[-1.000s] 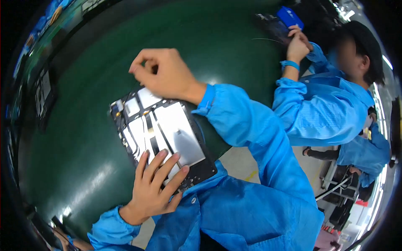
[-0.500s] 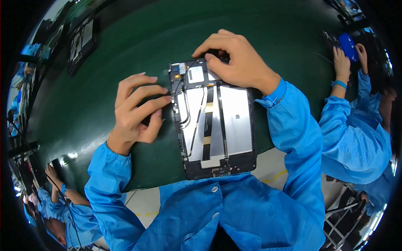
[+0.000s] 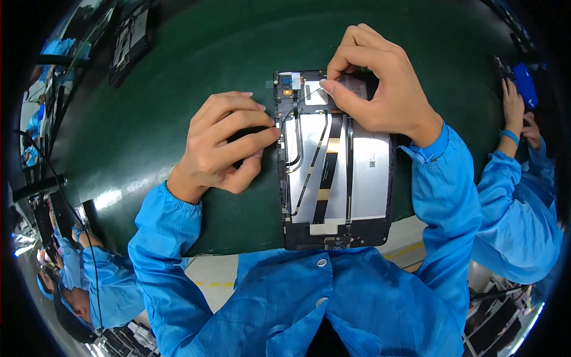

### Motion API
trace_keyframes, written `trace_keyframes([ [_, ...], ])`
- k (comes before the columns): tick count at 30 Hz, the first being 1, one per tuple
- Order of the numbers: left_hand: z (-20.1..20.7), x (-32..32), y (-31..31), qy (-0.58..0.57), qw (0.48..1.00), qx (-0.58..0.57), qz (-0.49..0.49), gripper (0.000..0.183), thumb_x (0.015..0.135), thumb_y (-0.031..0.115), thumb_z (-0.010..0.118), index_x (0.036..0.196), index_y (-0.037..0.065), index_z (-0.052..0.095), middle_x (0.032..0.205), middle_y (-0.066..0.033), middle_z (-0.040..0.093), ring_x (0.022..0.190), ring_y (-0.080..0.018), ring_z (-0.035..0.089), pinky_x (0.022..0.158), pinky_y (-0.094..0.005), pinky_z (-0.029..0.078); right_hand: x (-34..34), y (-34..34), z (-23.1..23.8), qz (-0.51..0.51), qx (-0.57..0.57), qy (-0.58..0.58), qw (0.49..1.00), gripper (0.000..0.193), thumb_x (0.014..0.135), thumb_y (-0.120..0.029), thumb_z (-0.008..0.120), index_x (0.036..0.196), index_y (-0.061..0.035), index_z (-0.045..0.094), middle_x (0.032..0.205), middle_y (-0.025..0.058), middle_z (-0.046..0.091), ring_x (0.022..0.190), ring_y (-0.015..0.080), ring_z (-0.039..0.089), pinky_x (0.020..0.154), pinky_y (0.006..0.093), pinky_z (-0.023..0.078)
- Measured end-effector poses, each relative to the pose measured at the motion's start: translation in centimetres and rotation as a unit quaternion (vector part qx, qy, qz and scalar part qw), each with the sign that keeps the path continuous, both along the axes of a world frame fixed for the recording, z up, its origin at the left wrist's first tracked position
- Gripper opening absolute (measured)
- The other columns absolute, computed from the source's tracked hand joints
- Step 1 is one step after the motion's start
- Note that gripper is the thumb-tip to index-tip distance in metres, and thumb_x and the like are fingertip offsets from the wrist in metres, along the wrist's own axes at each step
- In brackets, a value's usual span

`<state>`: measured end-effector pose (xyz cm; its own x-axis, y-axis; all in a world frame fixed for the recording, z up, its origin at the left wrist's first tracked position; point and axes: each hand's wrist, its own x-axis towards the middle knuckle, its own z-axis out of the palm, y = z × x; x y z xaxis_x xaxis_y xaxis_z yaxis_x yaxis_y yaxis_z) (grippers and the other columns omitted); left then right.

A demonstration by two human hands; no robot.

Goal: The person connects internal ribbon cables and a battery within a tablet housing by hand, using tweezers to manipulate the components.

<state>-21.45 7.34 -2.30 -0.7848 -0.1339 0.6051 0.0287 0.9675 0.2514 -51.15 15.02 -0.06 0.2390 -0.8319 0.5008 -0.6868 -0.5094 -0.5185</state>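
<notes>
An opened tablet (image 3: 368, 178) lies face down near the table's front edge, its silver inner plates, black frame and flat ribbon cables (image 3: 328, 172) exposed. My right hand (image 3: 386, 89) is over its top right part, thumb and forefinger closed in a pinch at a thin black wire (image 3: 308, 96). That wire slants up from the left side of the frame; its end is hidden by the fingers. At the tablet's left edge is my left hand (image 3: 223, 143), fingers curved and apart, with fingertips touching the edge and nothing held.
Beneath everything is a green table (image 3: 148, 178). Another opened tablet (image 3: 132, 35) lies at the far left. On the right, a co-worker's hands (image 3: 514, 110) are at a blue object (image 3: 526, 85). More people in blue sit at the lower left, beside a hanging black cable (image 3: 80, 208).
The tablet and both hands appear further right in the picture, along with a shift of the whole view. My right thumb and forefinger have come together in a pinch near the tablet's top.
</notes>
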Motion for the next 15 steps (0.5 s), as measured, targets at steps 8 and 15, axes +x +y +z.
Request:
trace_keyframes([
  [8, -0.4, -0.6, -0.8, -0.004, 1.000, -0.011, -0.026, 0.041, 0.063, 0.014, 0.068, 0.099, 0.006, 0.084, 0.102, -0.0125, 0.078, 0.097, -0.0317, 0.073, 0.096, -0.0508, 0.061, 0.6, -0.2, -0.4, -0.027, -0.003, -0.010, 1.000, 0.011, 0.083, -0.008, 0.083, 0.083, -0.0039, 0.072, 0.080, 0.0059, 0.055, 0.076, 0.0203, 0.052, 0.066, 0.0341, 0.041],
  [15, 0.3, -1.4, -0.8, -0.020, 0.996, -0.075, -0.042, 0.039, 0.066, 0.017, 0.071, 0.101, 0.007, 0.083, 0.102, -0.0119, 0.078, 0.099, -0.0316, 0.075, 0.097, -0.0520, 0.063, 0.0, 0.1, -0.4, -0.046, -0.002, 0.012, 0.999, 0.011, 0.084, -0.008, 0.083, 0.083, -0.0050, 0.073, 0.079, 0.0050, 0.055, 0.074, 0.0200, 0.051, 0.064, 0.0344, 0.041],
])
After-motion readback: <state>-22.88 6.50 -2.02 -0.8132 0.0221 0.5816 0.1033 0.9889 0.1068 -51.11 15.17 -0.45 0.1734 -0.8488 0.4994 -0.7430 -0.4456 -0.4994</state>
